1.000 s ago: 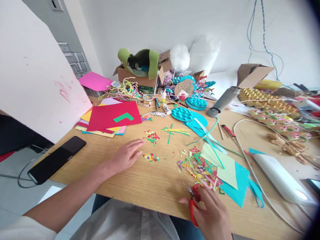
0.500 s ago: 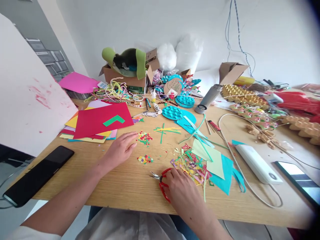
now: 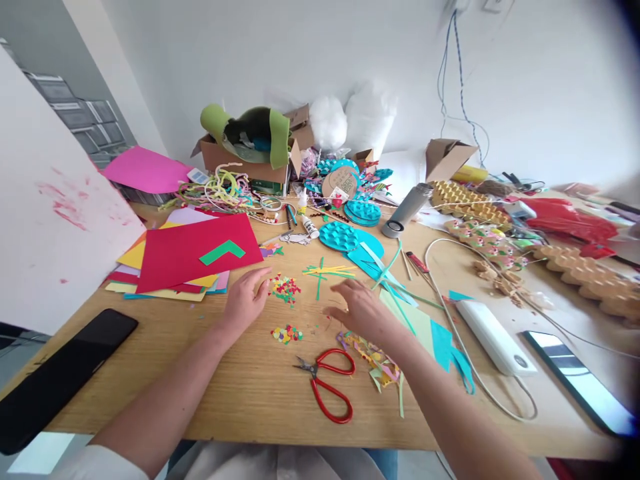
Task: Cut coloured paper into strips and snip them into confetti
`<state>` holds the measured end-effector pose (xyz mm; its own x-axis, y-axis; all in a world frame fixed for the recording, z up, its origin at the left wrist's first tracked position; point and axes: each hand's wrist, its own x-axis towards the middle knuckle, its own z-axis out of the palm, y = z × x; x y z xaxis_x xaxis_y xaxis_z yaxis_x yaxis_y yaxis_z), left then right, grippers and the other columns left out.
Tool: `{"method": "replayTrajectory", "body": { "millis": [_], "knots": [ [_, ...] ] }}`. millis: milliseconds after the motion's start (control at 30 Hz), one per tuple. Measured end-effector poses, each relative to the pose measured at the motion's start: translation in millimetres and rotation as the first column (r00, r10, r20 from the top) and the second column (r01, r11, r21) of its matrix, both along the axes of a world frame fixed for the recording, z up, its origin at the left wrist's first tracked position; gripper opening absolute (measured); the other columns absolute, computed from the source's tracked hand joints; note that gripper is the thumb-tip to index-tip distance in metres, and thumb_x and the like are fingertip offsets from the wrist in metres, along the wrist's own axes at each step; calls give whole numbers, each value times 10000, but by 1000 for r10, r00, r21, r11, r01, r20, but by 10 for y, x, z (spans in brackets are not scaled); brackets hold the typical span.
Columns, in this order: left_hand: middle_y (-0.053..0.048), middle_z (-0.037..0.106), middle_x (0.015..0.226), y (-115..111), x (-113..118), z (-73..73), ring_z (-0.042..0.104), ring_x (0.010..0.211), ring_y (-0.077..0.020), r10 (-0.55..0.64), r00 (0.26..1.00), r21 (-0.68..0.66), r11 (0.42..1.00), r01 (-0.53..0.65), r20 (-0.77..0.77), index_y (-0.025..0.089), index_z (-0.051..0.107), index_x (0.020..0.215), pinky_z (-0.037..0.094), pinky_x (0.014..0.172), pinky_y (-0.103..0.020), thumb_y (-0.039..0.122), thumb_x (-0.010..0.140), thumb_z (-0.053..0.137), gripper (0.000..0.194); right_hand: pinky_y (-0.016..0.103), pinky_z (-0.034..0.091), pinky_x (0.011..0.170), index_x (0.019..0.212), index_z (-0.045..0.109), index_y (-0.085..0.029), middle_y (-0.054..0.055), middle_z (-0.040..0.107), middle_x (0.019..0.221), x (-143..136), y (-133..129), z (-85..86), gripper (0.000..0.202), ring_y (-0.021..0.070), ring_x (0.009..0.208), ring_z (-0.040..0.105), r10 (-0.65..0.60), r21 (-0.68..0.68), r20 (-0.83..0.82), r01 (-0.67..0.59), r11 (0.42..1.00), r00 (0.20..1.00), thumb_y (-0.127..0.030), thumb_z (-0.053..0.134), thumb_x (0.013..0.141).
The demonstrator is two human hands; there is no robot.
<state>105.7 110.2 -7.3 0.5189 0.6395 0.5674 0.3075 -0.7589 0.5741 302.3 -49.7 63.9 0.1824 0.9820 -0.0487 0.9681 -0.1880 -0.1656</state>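
Red-handled scissors [image 3: 331, 387] lie on the table near its front edge, blades toward the left. My right hand [image 3: 360, 307] is over the paper scraps [image 3: 375, 357], fingers apart and holding nothing. My left hand [image 3: 246, 301] rests beside a pile of small red, green and yellow paper bits [image 3: 285, 289], its fingers apart and nothing in it. Below that pile are small round paper dots [image 3: 287, 334]. Thin yellow and green strips [image 3: 327, 271] lie crossed behind the hands.
Red card [image 3: 170, 250] with a green piece tops a paper stack at left. A black phone [image 3: 70, 373], grey flask [image 3: 407, 210], white power bank [image 3: 495, 337] with cable and another phone [image 3: 580, 380] lie around. Boxes and craft pieces line the back.
My right hand has let go of the scissors, which now lie on the table, and has moved forward over the scraps. My left hand remains near the paper bits.
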Motion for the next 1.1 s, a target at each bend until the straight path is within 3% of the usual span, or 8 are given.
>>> {"method": "replayTrajectory", "body": {
  "millis": [67,167,300,567,767,933,1100],
  "knots": [
    [-77,688,1052,-4,-16,-42,634,978,-187,-21,1000,-1,1000,21,19,177,612,1062,501,884,-365,167,845,471,259,352,391,928,1220,552,-125,148,572,1168,175,300,-109,558,272,1107,509,31,21,21,-32,999,999,-492,599,803],
    [-76,692,1032,-9,-28,-57,636,960,-177,-45,998,17,999,44,33,177,604,1069,505,872,-352,159,851,463,261,411,353,965,1331,440,-134,167,503,1278,297,667,-254,772,310,1172,457,79,-49,72,-75,996,994,-606,594,739],
    [-79,690,1023,5,-38,-51,633,953,-177,-63,998,8,998,63,17,183,604,1067,507,863,-355,156,861,441,264,407,381,915,1329,423,-160,162,526,1241,330,894,-271,739,312,1138,490,127,-184,131,-102,978,983,-532,624,723],
    [-76,692,1015,64,-49,-42,637,949,-183,-64,998,-7,998,65,19,190,605,1051,512,847,-358,165,862,445,248,350,421,815,1163,538,-133,158,564,1129,495,917,-220,439,298,1070,537,124,-264,178,-74,962,976,-222,595,737],
    [-72,693,1014,68,-48,-53,640,945,-179,-54,998,-19,998,54,14,187,609,1044,509,847,-344,165,862,449,244,311,424,772,1201,519,-135,146,585,1127,583,945,-285,469,269,1029,574,127,-294,159,-76,953,979,-83,524,735],
    [-76,696,1005,84,-58,-53,646,934,-179,-38,999,-29,999,39,20,180,613,1037,514,843,-342,181,866,451,235,262,427,729,1226,499,-162,120,568,1185,644,928,-216,504,228,1012,585,126,-319,122,-82,944,984,-91,551,730],
    [-76,696,1012,87,-66,-51,646,936,-180,-35,999,-41,999,35,14,187,612,1044,518,843,-354,194,873,442,241,303,430,802,1194,499,-126,158,553,1189,698,879,-159,486,273,1069,552,67,-324,135,-20,946,989,-349,609,776]
  ]
}}
